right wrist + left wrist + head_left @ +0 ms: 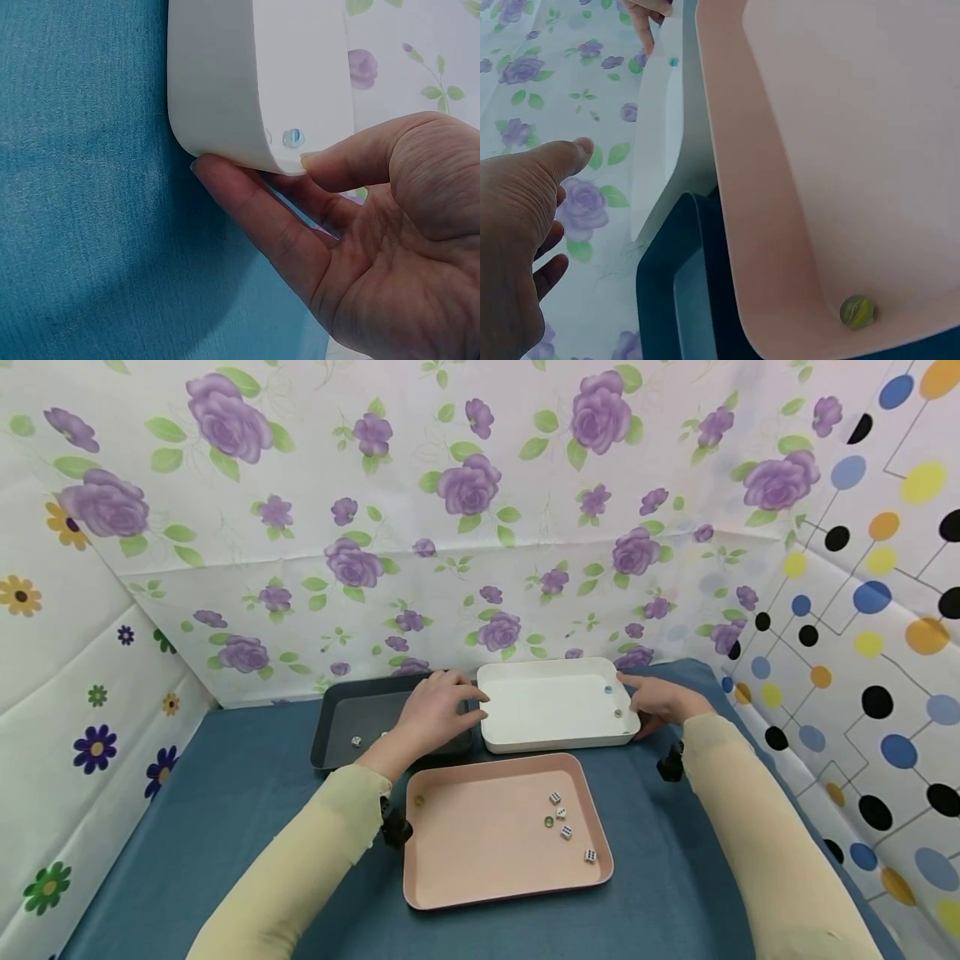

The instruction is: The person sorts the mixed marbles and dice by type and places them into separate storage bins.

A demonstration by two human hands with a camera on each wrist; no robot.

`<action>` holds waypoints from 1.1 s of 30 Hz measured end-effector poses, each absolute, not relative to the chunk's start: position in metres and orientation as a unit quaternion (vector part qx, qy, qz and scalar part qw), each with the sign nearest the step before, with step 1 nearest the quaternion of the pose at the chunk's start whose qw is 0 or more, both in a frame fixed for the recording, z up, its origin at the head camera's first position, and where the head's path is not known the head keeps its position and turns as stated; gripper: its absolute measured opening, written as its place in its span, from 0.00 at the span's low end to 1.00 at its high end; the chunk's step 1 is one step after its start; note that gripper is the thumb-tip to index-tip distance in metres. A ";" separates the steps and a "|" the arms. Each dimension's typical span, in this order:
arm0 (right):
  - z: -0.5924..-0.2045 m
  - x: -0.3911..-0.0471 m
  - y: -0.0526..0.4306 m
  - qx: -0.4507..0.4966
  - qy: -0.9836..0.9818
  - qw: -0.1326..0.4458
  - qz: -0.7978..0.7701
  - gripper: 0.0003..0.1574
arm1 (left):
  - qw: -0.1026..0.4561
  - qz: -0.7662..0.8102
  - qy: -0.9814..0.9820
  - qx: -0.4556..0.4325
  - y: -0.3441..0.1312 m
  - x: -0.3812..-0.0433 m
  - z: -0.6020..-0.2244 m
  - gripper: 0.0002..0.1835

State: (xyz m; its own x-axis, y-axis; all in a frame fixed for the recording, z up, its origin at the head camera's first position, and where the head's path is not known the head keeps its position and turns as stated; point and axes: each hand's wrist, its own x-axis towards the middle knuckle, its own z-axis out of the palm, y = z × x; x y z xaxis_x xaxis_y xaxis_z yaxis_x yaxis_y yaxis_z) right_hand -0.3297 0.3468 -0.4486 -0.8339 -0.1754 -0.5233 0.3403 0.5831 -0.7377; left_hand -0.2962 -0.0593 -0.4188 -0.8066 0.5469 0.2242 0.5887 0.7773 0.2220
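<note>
A white tray [547,706] lies at the back of the table, with small glass marbles [608,690] near its right end. My right hand [660,700] holds that end; the right wrist view shows the thumb on the rim and fingers against the outer wall. At the tray's left end is my left hand [438,714], fingers loosely bent and holding nothing. In the left wrist view, the left hand [517,232] appears apart from the tray. Part of the dark grey tray [360,706] is hidden behind the left hand and forearm.
In front, a pink tray [480,839] holds several white dice [566,832], a green marble [549,822] and a yellowish marble [858,311]. A die [356,742] lies in the dark tray. Blue cloth [225,810] covers the table; patterned sheets [420,568] stand around it.
</note>
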 end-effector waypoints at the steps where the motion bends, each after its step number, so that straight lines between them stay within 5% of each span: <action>1: -0.449 -0.329 0.347 0.050 0.843 0.284 -0.455 0.54 | 0.073 -0.147 -0.939 -0.301 -0.060 -0.295 -0.417 0.13; 33: -0.449 -0.330 0.346 0.054 0.838 0.289 -0.460 0.55 | 0.102 -0.288 -0.891 -0.337 -0.073 -0.252 -0.392 0.14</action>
